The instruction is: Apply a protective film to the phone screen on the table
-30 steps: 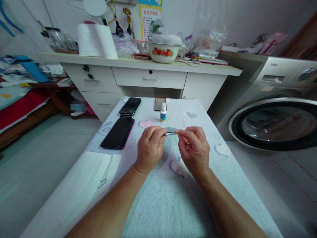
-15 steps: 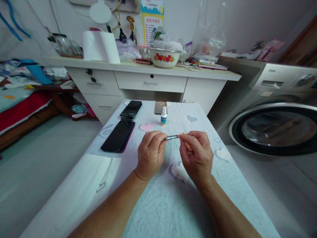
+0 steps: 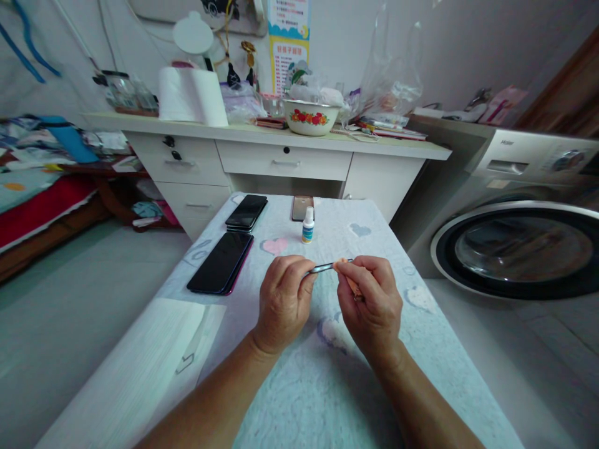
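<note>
My left hand is closed on one end of a phone, held up over the table and seen almost edge-on. Closed around a small orange cloth, my right hand has its fingertips at the phone's other end. Most of the cloth is hidden in the palm. Beyond the hands stands a small white spray bottle with a blue label. Behind the bottle lies a phone with a brownish face.
Dark phones lie stacked at the table's left, with another stack behind. A patterned cloth covers the table, with a clear sheet at its left edge. A white desk stands beyond; a washing machine is on the right.
The view has tilted up slightly, so everything sits a little lower. The phone is turned a bit, showing slightly more of its face. Both hands keep their hold.
</note>
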Demonstrator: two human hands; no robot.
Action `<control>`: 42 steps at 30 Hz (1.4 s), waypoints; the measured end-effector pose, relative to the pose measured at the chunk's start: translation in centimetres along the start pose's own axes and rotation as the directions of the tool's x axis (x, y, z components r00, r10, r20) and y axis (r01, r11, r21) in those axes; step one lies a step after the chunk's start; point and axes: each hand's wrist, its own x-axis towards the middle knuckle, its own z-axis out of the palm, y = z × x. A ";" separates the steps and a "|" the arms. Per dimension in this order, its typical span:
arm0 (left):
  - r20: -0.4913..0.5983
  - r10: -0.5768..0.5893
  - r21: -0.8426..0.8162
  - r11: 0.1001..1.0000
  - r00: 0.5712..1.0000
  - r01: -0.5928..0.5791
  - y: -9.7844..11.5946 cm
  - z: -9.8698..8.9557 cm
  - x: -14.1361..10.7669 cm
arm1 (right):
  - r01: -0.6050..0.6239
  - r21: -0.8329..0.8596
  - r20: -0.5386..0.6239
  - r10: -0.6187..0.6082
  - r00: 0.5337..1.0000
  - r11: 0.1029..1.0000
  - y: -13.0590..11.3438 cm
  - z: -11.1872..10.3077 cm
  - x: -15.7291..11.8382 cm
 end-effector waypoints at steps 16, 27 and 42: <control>0.014 -0.034 -0.022 0.999 0.999 0.035 -0.4 -0.1 -0.1 | -0.016 -0.006 -0.015 0.016 1.000 1.000 -0.1 0.1 0.5; 0.007 -0.038 -0.052 0.998 0.999 0.038 -0.6 -0.5 0.1 | 0.061 0.034 0.193 -0.066 0.979 0.998 -1.4 0.1 1.1; 0.020 -0.034 -0.014 0.999 0.999 0.034 -0.7 -0.2 0.0 | 0.040 0.025 0.071 -0.042 0.997 0.999 0.2 0.5 0.5</control>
